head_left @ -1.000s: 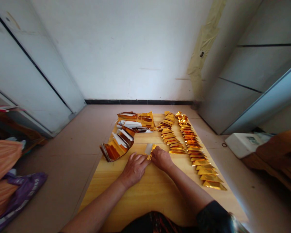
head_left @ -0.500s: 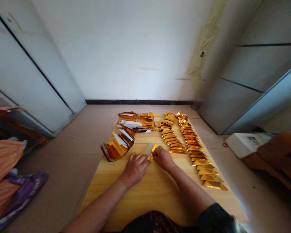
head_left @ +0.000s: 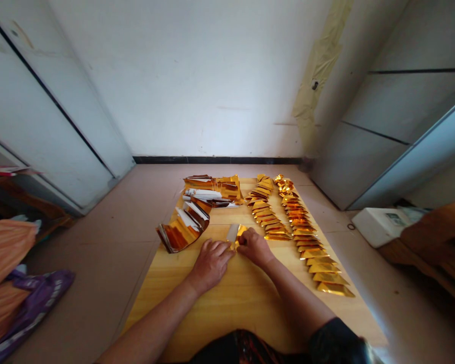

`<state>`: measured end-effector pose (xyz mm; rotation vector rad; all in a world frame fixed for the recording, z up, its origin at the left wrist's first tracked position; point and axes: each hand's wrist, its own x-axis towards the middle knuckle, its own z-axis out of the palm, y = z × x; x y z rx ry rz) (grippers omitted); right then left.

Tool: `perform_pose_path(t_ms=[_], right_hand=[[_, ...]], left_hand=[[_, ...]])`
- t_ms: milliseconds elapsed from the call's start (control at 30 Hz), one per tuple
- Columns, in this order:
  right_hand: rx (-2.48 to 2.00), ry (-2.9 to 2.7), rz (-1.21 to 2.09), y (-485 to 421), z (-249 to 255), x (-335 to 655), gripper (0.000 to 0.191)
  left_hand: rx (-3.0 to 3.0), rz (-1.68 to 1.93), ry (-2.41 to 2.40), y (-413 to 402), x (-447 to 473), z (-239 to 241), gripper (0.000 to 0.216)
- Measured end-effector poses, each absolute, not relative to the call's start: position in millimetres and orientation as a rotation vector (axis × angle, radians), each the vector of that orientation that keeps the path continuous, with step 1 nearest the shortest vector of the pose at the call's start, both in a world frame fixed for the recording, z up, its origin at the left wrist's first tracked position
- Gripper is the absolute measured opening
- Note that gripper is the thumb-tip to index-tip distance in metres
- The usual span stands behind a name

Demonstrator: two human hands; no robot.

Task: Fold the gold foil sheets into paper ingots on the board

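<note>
A small sheet of gold foil paper (head_left: pixel 241 231) with a pale white side lies partly folded on the wooden table (head_left: pixel 227 313). My left hand (head_left: pixel 212 260) holds its near left edge, the thumb and fingertips drawn together there. On the opposite side, the closed fingers of my right hand (head_left: pixel 255 246) pinch the gold part. The fingertips hide some of the folds. Left of the sheet lies a curved stack of loose gold and white foil papers (head_left: pixel 184 225). Folded gold paper pieces (head_left: pixel 267 215) overlap in a row to the right of my hands.
A longer row of folded gold pieces (head_left: pixel 313 250) runs along the table's right edge. More foil sheets (head_left: pixel 212 191) are piled at the far left. Orange and purple bags (head_left: pixel 34 303) stand on the left, a white box (head_left: pixel 375 227) on the right. A wall (head_left: pixel 212 101) rises beyond.
Almost nothing differs. My right fingers have shifted very slightly at the foil paper, and the whole view has moved a little; the left hand keeps its place.
</note>
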<state>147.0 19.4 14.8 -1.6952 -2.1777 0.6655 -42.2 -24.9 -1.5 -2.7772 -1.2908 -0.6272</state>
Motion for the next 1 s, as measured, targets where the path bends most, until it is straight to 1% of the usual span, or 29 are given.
perform_pose_path(t_ms=[100,200,333,467,700,833,1000], right_hand=[[-1.719,-2.201,0.639,20,16,146,0.003],[-1.711,-2.242,0.582,19,18,147,0.013],[-1.610,-2.411,0.335,13,23,149,0.019],[-1.553,-2.552,0.171,2,30,149,0.022],[-1.458,-2.652,0.165,-16,36,137,0.015],[-1.377,-2.651,0.171,-17,28,141,0.017],[-1.248,-2.620,0.218,-8,13,160,0.019]], left_hand=[[-2.760,-0.609,-1.329,-27,-39,1,0.034],[-2.715,-0.623,-1.381,-28,-33,4,0.026],[-2.649,-0.677,-1.425,-23,-28,6,0.014],[-2.631,-0.690,-1.467,-16,-30,9,0.011],[-2.571,-0.731,-1.545,-8,-37,7,0.011],[-2.564,-0.730,-1.498,-6,-38,2,0.014],[-2.601,-0.617,-1.465,-6,-38,1,0.016]])
